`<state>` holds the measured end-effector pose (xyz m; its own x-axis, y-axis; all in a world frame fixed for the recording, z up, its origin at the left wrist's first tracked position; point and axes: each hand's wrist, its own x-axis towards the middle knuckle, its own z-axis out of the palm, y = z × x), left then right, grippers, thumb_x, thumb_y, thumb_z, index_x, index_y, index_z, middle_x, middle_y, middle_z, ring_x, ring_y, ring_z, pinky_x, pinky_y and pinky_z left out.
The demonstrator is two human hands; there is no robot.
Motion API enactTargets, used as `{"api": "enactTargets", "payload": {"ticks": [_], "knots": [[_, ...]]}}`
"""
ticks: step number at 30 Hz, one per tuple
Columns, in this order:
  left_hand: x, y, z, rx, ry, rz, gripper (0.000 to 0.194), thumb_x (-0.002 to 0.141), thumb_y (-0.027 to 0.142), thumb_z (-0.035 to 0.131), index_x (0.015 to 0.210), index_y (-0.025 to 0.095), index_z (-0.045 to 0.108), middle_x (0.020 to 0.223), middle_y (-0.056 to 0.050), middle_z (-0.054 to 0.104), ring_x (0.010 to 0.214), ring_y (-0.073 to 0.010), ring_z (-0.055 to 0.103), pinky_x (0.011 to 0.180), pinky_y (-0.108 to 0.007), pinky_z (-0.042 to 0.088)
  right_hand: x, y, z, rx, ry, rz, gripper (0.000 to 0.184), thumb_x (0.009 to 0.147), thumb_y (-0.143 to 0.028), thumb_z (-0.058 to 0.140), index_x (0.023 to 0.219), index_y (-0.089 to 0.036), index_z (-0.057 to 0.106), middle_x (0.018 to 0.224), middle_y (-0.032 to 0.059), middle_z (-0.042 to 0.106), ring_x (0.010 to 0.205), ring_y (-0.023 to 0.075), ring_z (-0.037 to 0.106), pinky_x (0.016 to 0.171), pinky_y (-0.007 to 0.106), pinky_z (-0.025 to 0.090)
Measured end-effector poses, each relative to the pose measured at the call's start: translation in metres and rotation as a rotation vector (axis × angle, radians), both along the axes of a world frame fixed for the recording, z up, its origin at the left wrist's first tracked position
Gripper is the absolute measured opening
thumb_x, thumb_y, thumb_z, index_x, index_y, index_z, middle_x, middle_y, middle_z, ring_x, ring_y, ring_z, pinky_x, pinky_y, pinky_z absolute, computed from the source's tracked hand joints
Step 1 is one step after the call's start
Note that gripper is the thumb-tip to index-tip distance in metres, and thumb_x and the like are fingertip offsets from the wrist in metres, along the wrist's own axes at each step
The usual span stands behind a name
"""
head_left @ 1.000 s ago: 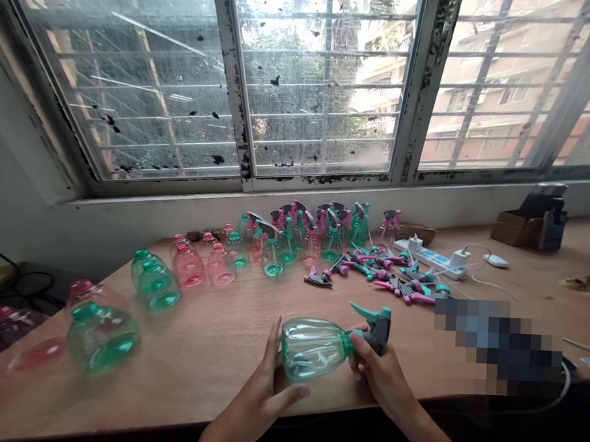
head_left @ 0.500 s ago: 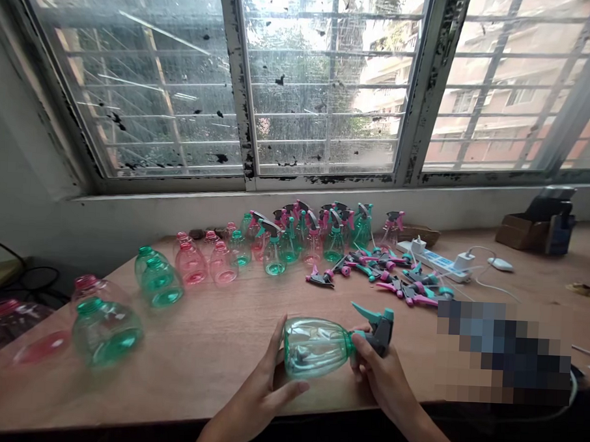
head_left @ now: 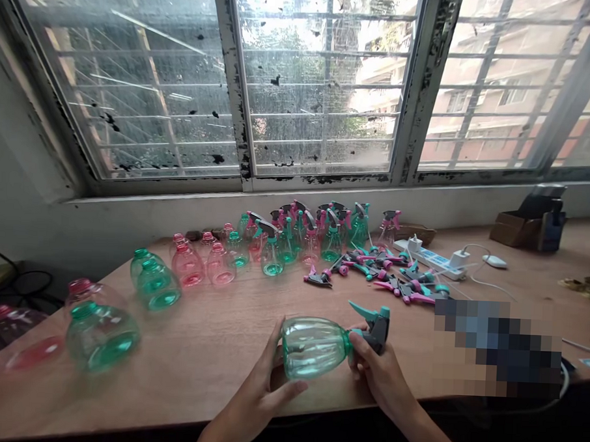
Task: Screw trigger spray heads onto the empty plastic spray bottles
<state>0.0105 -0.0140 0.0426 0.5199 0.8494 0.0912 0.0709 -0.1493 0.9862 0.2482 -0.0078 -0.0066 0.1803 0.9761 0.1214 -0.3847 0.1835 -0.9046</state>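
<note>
A clear green spray bottle (head_left: 313,345) lies on its side near the front edge of the wooden table (head_left: 212,334). My left hand (head_left: 263,392) wraps round its base from below. My right hand (head_left: 379,374) grips the neck, where a grey and teal trigger head (head_left: 373,322) sits on the bottle, its teal lever pointing left.
Loose green and pink bottles (head_left: 155,283) lie at the left. Assembled spray bottles (head_left: 304,238) stand at the back by the window wall. Loose trigger heads (head_left: 385,274) lie to the right, beside a white power strip (head_left: 435,258). A cardboard box (head_left: 524,224) sits far right.
My hands and the green bottle stay in nearly the same place; my left fingers have shifted slightly round the base. The view has swayed a little.
</note>
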Motion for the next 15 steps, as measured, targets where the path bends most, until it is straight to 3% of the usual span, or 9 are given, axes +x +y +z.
{"api": "enactTargets", "payload": {"ticks": [4,9,15], "knots": [[-0.0022,0.0009,-0.0051,0.007,-0.006,-0.046,0.099,0.096,0.038,0.069,0.163,0.034,-0.004,0.174,-0.007,0.020,0.159,-0.0291,0.021,0.128,-0.045,0.024,0.0011,0.0009,-0.0015,-0.002,-0.001,0.004,0.038,0.083,-0.051,0.080,0.088,-0.019,0.062,0.050,-0.0063,0.056,0.044,0.0105,0.048,0.038,0.018,0.039],[-0.0024,-0.0006,-0.0031,-0.015,-0.001,-0.034,0.109,0.094,0.044,0.069,0.162,0.029,-0.014,0.172,-0.009,0.025,0.158,-0.0274,0.023,0.131,-0.044,0.015,0.0020,0.0021,-0.0043,0.010,-0.027,0.016,0.037,0.085,-0.051,0.079,0.089,-0.019,0.062,0.049,-0.0071,0.055,0.042,0.0096,0.047,0.038,0.018,0.038],[-0.0001,-0.0015,0.0027,-0.033,-0.012,-0.021,0.095,0.094,0.051,0.067,0.164,0.027,0.008,0.169,-0.010,0.034,0.156,-0.0304,0.030,0.129,-0.044,0.023,0.0023,0.0008,-0.0045,0.004,-0.047,0.011,0.038,0.084,-0.053,0.079,0.093,-0.020,0.061,0.050,-0.0070,0.057,0.042,0.0102,0.049,0.037,0.018,0.040]]}}
